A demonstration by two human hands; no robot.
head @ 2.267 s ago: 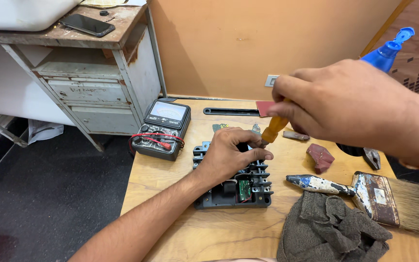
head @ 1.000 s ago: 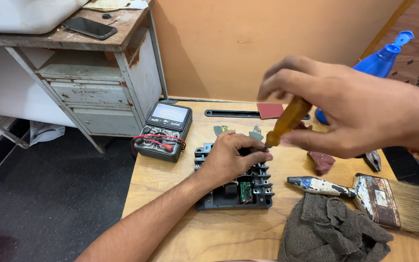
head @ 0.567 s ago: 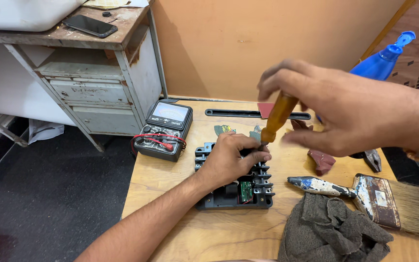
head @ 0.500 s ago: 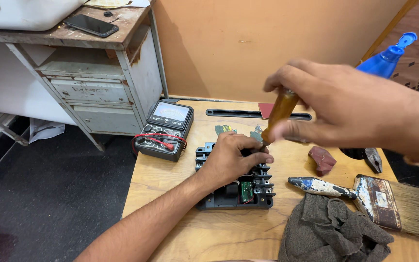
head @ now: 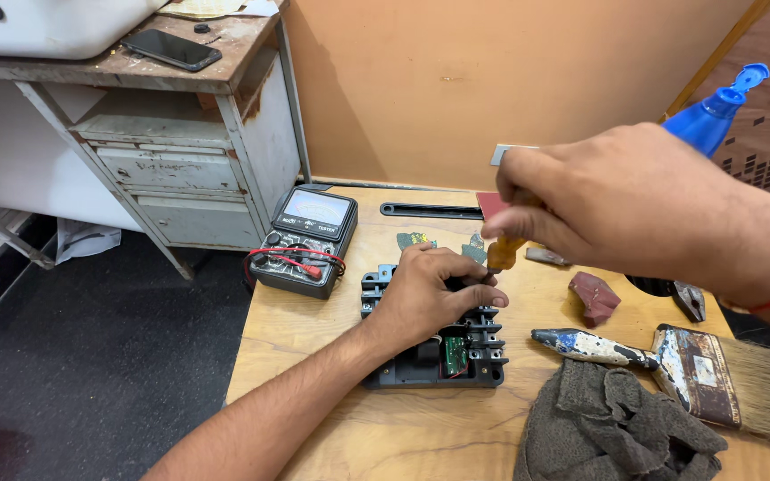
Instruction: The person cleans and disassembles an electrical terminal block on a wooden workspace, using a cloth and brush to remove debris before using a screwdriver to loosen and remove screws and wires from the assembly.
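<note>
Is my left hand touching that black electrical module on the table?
Touching. The head view shows the left hand lying flat on top of the black module, its fingers curled over the upper part, no gap visible.
</note>
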